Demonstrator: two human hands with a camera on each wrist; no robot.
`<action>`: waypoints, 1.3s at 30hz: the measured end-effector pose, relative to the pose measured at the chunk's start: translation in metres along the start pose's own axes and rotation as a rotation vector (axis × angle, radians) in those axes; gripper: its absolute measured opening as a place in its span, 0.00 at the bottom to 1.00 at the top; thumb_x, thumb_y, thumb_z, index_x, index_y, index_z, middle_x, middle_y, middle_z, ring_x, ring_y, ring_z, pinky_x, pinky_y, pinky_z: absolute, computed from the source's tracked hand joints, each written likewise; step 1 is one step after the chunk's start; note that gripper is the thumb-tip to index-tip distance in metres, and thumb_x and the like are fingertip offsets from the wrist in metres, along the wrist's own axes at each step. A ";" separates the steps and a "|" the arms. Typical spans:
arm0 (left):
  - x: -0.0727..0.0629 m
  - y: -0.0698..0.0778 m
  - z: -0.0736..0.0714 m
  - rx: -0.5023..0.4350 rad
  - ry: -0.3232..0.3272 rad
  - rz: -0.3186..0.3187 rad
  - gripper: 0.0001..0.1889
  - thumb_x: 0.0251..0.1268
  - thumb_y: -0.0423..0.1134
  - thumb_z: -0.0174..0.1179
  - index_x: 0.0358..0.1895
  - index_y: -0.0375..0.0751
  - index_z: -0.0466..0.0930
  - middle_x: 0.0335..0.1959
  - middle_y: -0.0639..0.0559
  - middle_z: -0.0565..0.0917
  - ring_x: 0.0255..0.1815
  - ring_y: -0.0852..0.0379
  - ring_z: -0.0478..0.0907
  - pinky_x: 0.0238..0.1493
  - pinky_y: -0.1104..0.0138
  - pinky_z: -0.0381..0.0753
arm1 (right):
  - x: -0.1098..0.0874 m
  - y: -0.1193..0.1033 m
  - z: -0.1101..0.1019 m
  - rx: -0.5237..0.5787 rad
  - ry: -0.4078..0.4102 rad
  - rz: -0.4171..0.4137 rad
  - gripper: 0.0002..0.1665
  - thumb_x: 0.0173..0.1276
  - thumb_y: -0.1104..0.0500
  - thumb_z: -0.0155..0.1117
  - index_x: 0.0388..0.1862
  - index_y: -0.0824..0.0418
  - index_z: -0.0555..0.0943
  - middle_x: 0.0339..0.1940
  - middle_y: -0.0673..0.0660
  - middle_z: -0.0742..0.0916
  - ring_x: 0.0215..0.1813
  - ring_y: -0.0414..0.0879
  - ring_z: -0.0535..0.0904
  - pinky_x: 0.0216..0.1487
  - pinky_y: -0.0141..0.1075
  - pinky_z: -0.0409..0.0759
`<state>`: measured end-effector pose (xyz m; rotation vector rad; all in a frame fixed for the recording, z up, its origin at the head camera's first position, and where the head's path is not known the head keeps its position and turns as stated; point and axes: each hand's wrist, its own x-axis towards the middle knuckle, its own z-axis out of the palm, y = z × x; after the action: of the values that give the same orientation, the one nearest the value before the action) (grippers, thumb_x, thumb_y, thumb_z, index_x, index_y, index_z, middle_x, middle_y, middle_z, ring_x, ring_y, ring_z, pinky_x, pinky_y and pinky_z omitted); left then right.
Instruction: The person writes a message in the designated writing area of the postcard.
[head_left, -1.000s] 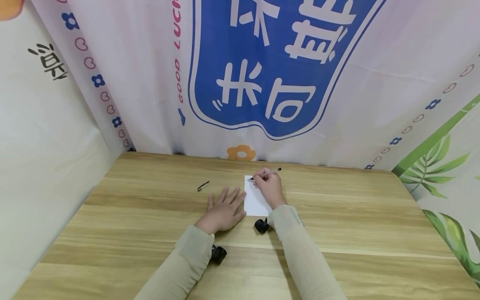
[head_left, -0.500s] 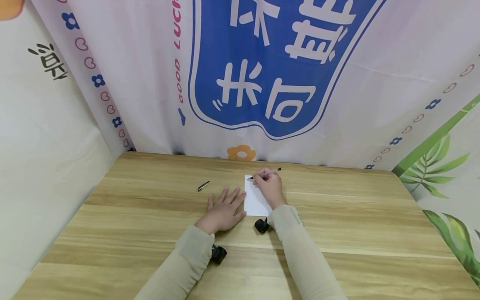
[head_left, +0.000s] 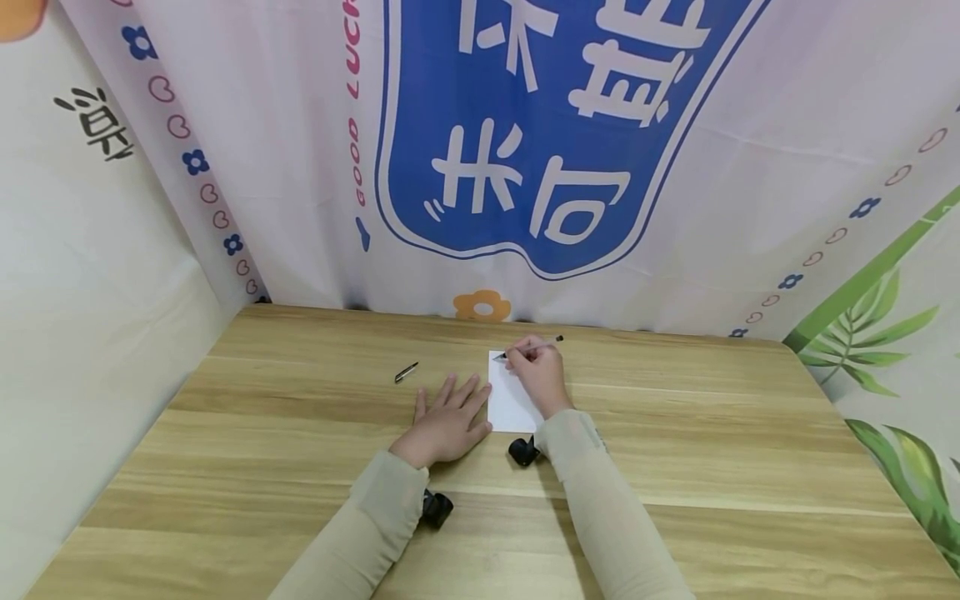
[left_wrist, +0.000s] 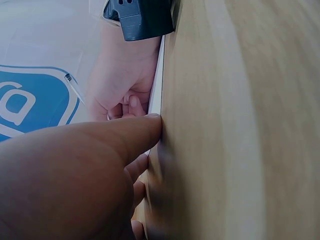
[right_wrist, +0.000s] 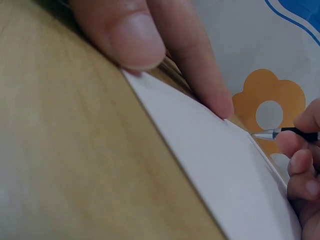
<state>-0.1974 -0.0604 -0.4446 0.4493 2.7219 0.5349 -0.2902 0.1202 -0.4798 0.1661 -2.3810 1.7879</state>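
A small white sheet of paper (head_left: 512,407) lies on the wooden table. Fingers spread and palm down, my left hand (head_left: 447,427) rests on the table, its thumb and index fingertips at the paper's left edge. My right hand (head_left: 543,377) lies over the paper's right side and pinches a pen (head_left: 546,342), tilted with its back end to the right. In the right wrist view the pen's silver tip (right_wrist: 265,134) stands at the far corner of the paper (right_wrist: 200,150). In the left wrist view the right hand (left_wrist: 122,80) shows past my left thumb (left_wrist: 135,132).
A dark pen cap (head_left: 406,372) lies left of the paper, beyond my left hand. Black wrist cameras sit at the left cuff (head_left: 437,508) and the right cuff (head_left: 523,452). A printed curtain (head_left: 300,208) hangs along the table's (head_left: 675,450) far edge.
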 end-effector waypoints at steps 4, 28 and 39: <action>-0.001 0.000 0.000 0.000 0.002 0.004 0.34 0.81 0.57 0.46 0.83 0.56 0.49 0.84 0.53 0.45 0.83 0.41 0.33 0.73 0.31 0.29 | 0.000 0.000 0.000 0.001 0.002 0.002 0.07 0.71 0.63 0.64 0.31 0.62 0.84 0.26 0.55 0.86 0.29 0.45 0.81 0.31 0.30 0.79; -0.002 0.000 0.000 0.011 -0.007 0.003 0.34 0.81 0.56 0.45 0.83 0.56 0.49 0.84 0.53 0.45 0.83 0.41 0.32 0.73 0.31 0.30 | -0.001 0.002 0.001 0.010 -0.016 0.003 0.07 0.71 0.64 0.64 0.31 0.63 0.83 0.26 0.55 0.85 0.30 0.45 0.81 0.33 0.31 0.81; 0.000 -0.001 0.000 0.012 0.001 0.005 0.34 0.81 0.57 0.45 0.83 0.56 0.49 0.84 0.52 0.45 0.83 0.41 0.32 0.73 0.31 0.30 | -0.002 -0.003 -0.001 0.031 0.066 -0.019 0.07 0.71 0.65 0.64 0.31 0.64 0.84 0.26 0.55 0.84 0.27 0.45 0.77 0.27 0.29 0.74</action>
<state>-0.1974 -0.0607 -0.4451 0.4588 2.7269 0.5202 -0.2880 0.1201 -0.4772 0.1307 -2.2996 1.7945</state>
